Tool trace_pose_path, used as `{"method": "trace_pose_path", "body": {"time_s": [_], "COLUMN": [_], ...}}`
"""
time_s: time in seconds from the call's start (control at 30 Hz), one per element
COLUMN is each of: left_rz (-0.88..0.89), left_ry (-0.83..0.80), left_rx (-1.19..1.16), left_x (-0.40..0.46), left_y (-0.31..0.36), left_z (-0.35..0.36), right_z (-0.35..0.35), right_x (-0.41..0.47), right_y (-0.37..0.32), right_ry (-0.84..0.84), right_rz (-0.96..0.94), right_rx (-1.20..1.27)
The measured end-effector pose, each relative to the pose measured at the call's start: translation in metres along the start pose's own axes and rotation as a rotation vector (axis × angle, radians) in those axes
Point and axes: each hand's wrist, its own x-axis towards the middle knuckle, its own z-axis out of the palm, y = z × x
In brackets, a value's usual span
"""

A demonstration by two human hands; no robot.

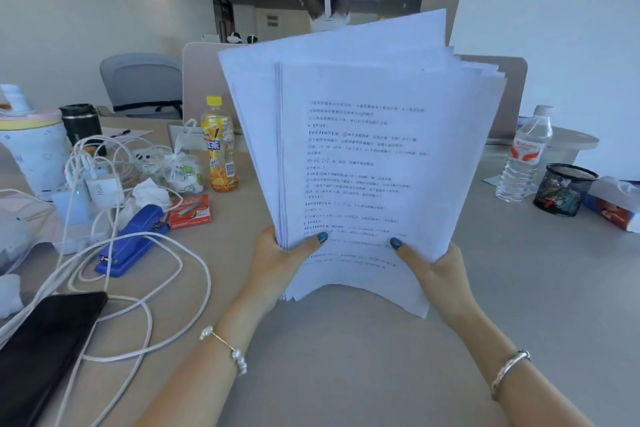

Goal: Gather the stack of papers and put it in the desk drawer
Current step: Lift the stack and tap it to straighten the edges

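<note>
A thick stack of white printed papers (360, 149) stands upright above the desk, its sheets fanned unevenly at the top. My left hand (280, 260) grips the stack's lower left edge, thumb on the front page. My right hand (436, 270) grips the lower right edge the same way. The bottom of the stack bows just above the grey desk top (346, 357). No drawer shows in the head view.
Left of the papers lie a blue stapler (135, 239), a red staple box (190, 211), tangled white cables (138, 288), a black tablet (45, 350) and an iced tea bottle (220, 146). On the right stand a water bottle (526, 156), a mesh pen cup (564, 189) and a tissue box (613, 208).
</note>
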Motion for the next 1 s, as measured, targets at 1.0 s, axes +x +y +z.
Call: {"method": "trace_pose_path", "body": {"time_s": [1.0], "left_rz": [-0.080], "left_ry": [-0.236], "left_rx": [0.026], "left_x": [-0.006], "left_y": [-0.007], "left_z": [0.008], "right_z": [-0.005], "right_x": [0.001], "right_y": [-0.003], "right_ry": [0.021], "right_rz": [0.135], "right_rx": [0.098]}}
